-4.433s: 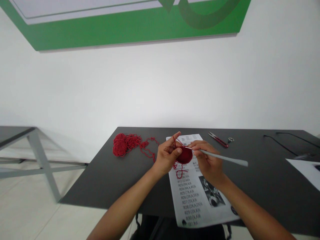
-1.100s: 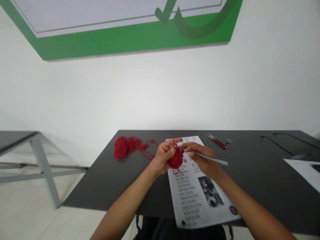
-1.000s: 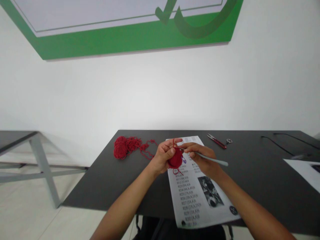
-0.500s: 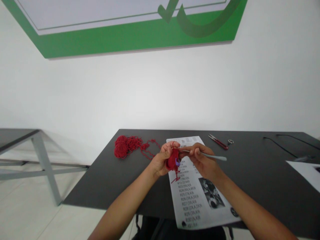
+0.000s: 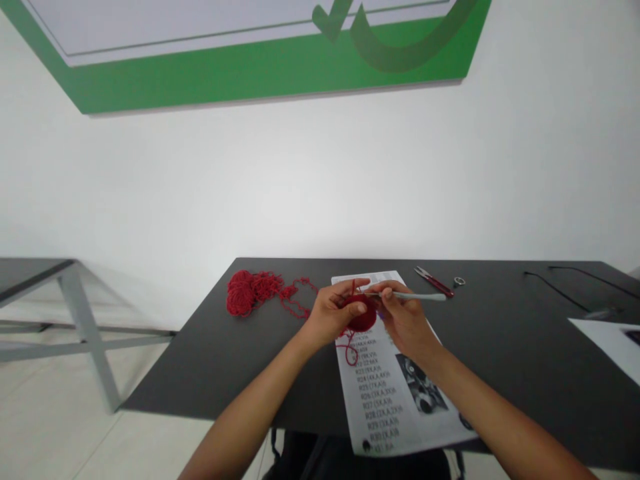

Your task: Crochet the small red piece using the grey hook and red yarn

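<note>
A small round red crochet piece (image 5: 363, 316) is pinched in my left hand (image 5: 331, 308), thumb across its front. A strand of red yarn runs up over my left forefinger. My right hand (image 5: 404, 321) grips a crochet hook (image 5: 423, 297) with a pale grey handle, its tip at the upper edge of the piece. Below the piece dangles a loose red yarn tail (image 5: 351, 355). A bit of purple shows by my right fingers, mostly hidden. From the left hand, yarn trails left to a red yarn ball (image 5: 242, 293) on the table.
Under my hands lies a printed pattern sheet (image 5: 373, 413) on the dark table (image 5: 280, 380). Red-handled thread snips (image 5: 435, 283) and a small metal ring (image 5: 459, 281) lie beyond my right hand. Eyeglasses (image 5: 595, 312) and another paper (image 5: 610, 343) are at the right.
The crochet piece has turned so its rounded face shows, and the purple marker is now mostly hidden. The hook has become more level, its handle end higher. My left forefinger reaches further right.
</note>
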The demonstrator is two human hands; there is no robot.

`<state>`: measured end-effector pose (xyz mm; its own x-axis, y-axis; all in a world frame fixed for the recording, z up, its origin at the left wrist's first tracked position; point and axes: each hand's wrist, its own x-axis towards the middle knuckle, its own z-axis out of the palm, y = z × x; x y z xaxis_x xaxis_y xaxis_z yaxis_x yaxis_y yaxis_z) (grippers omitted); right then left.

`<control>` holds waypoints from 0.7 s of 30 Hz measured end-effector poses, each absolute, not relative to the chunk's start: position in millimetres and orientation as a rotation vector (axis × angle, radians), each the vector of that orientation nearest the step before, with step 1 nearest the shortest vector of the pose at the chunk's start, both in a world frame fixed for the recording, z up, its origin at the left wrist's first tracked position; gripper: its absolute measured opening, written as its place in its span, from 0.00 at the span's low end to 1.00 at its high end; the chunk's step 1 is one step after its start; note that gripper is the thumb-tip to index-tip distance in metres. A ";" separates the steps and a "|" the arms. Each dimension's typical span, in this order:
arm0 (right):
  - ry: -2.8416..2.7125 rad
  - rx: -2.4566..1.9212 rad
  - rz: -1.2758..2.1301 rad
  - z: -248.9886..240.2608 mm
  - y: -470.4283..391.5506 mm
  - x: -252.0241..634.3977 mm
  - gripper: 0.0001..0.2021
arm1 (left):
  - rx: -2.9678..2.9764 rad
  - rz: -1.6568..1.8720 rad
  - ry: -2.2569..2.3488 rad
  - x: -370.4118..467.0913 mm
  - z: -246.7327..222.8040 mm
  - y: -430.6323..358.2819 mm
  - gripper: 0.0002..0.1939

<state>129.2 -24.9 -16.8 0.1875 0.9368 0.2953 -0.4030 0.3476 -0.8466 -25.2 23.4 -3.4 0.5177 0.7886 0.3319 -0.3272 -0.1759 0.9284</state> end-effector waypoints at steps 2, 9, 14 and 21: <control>-0.943 -0.740 1.016 -17.7 -23.8 130.5 0.15 | 1.446 1.058 0.455 -24.8 -4.6 22.7 0.35; -0.951 -0.827 0.941 -16.0 -23.0 135.0 0.15 | 1.450 1.056 0.461 -22.6 -4.8 22.0 0.38; -1.028 -0.865 0.847 -11.4 -27.0 137.4 0.15 | 1.454 1.059 0.470 -22.8 -3.1 21.4 0.36; -1.205 -0.929 0.666 2.0 -32.5 143.2 0.15 | 1.480 1.062 0.496 -23.1 -3.7 21.5 0.36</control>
